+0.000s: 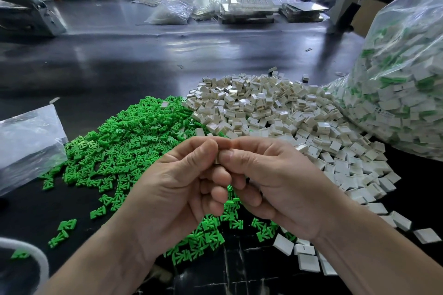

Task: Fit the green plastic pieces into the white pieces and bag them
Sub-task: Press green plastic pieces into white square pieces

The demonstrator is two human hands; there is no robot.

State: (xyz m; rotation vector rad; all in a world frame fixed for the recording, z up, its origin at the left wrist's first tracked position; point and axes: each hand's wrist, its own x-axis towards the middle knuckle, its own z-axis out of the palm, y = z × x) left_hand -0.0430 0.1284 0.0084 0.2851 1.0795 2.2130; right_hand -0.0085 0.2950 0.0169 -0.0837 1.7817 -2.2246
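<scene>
A heap of small green plastic pieces (124, 141) lies on the dark table, left of centre. To its right spreads a heap of white square pieces (282, 112). My left hand (177, 187) and my right hand (271, 179) meet above the near edge of the heaps. Their thumbs and forefingers pinch one small white piece (221, 153) between them, mostly hidden by the fingertips. Whether a green piece sits in it I cannot tell. A large clear bag (405, 84) of white pieces fitted with green ones bulges at the right.
An empty clear plastic bag (28, 143) lies at the left edge. A white cord (36, 258) curves at the lower left. At the table's far side are more bags, flat trays (247, 9) and a grey machine (26, 17). Stray white pieces (306, 261) lie near my right wrist.
</scene>
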